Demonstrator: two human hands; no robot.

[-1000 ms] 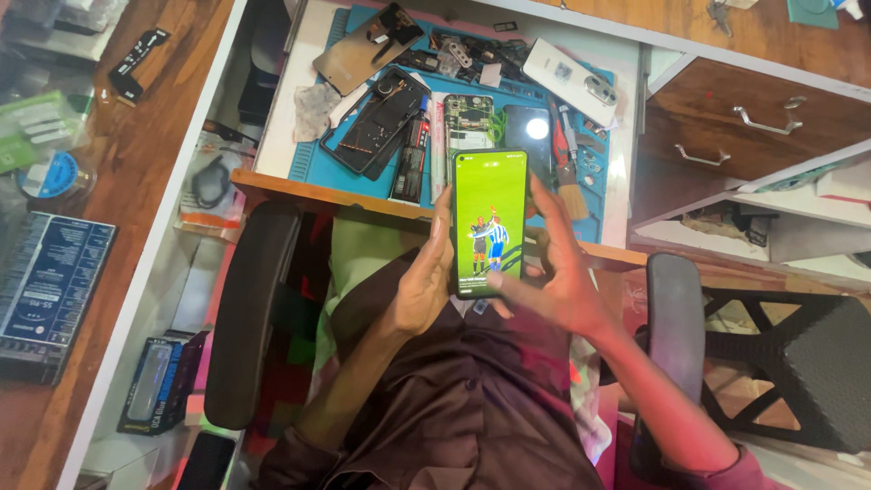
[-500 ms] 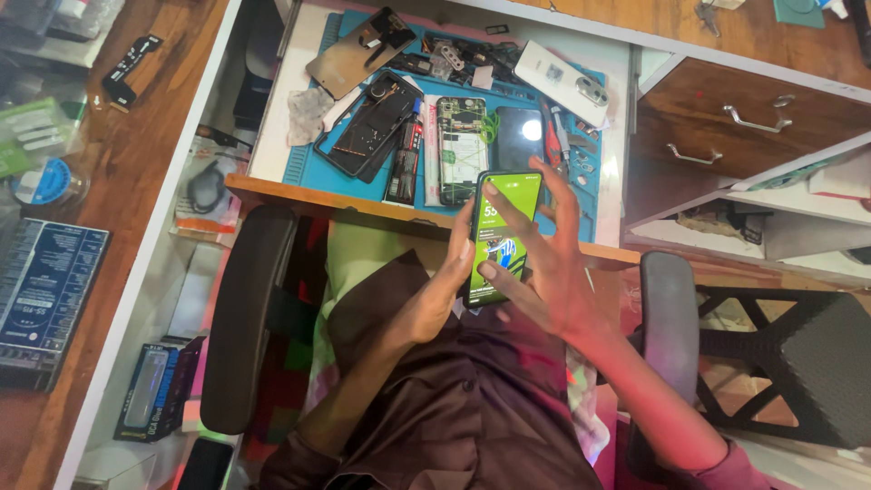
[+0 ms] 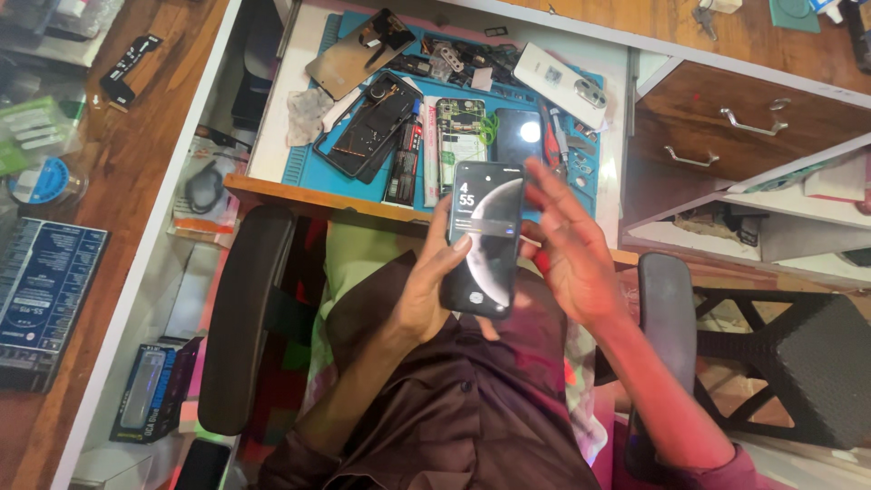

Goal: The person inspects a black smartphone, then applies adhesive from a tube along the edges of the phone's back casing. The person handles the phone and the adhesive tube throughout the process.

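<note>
One smartphone (image 3: pixel 484 238) is gripped in the left hand (image 3: pixel 434 283), whose fingers are wrapped around its left edge while the thumb is laid across the lit screen, on which a dark picture with a pale crescent is shown. The phone is held upright above the lap, just in front of the desk edge. The right hand (image 3: pixel 570 247) is held open beside the phone's right edge, fingers spread and slightly blurred; nothing is grasped by it, and whether the phone is touched by it cannot be told. Dark brown sleeves and a brown shirt are seen below the hands, with the black armrests (image 3: pixel 238 318) of a chair on either side. Beyond the phone, a blue work mat (image 3: pixel 319 171) is spread on a white desk, and on it are laid an opened phone frame (image 3: pixel 369 122), a bare circuit board (image 3: pixel 459 136), a dark phone with a bright reflection (image 3: pixel 520 134), a white phone back with camera rings (image 3: pixel 561 83) and a bronze-coloured back cover (image 3: pixel 358 54). To the right, wooden drawers with metal handles (image 3: pixel 726 122) are seen; to the left, a dark blue printed box (image 3: pixel 41 304) is lying on a wooden surface.
</note>
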